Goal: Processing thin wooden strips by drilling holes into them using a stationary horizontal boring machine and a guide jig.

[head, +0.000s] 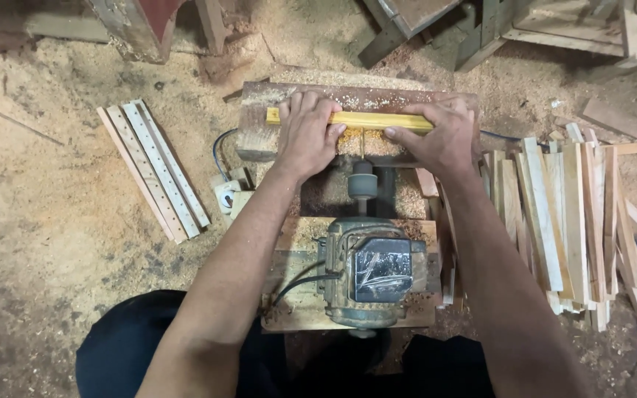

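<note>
We look down on a workshop floor (53, 214) thick with sawdust, with timber offcuts at the far edge. At the centre sits a small wooden counter (259, 140) dusted with shavings, and near us an old electric motor (366, 273) on a board, its shaft pointing away towards the counter. Across the counter lies a yellow wooden strip (366, 120), running left to right. Our left hand (307, 133) presses down on the strip's left part, fingers curled over it; our right hand (436, 136) grips its right end the same way. To the left, four pale slats (152, 171) lie side by side; to the right, a loose heap of sticks (569, 221) spreads over the floor.
</note>
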